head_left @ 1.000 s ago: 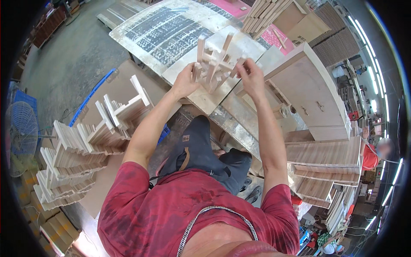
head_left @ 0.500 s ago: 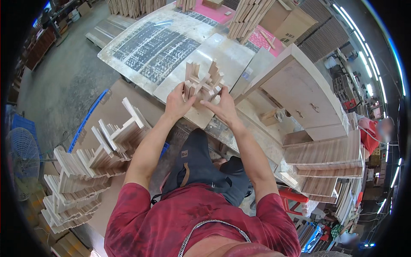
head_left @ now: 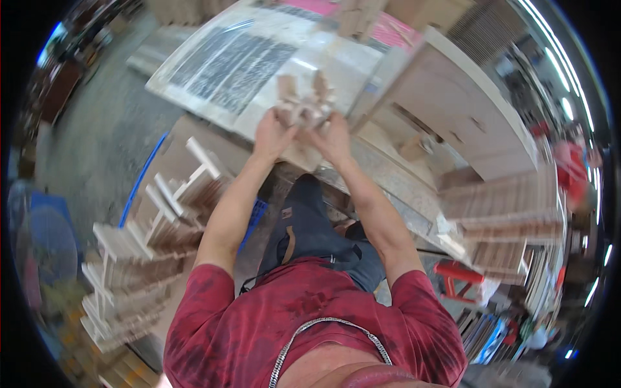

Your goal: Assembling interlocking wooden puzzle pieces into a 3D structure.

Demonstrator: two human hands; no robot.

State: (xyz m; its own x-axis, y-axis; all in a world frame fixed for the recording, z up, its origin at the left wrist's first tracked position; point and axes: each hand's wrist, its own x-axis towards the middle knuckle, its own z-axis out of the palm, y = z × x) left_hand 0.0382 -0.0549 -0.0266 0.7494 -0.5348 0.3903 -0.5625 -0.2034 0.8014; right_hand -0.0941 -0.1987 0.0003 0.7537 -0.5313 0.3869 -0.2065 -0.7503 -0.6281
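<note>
Left hand (head_left: 273, 136) and right hand (head_left: 332, 137) clasping cluster of short pale-brown wooden pieces (head_left: 304, 114) from opposite sides; cluster appearing blurred, over near edge of whitish, flat-topped table (head_left: 354, 70).

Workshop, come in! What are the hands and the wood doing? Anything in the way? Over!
Left hand and right hand holding wooden pieces between them. Pieces blurred. Stacked boards off left, apart from both hands.

Versus one second ago: wooden pieces (head_left: 303, 115), splayed then, now sit bunched within the grip. Right hand (head_left: 332, 138) is nearer left hand (head_left: 274, 134), now at the bunch's right side.
</note>
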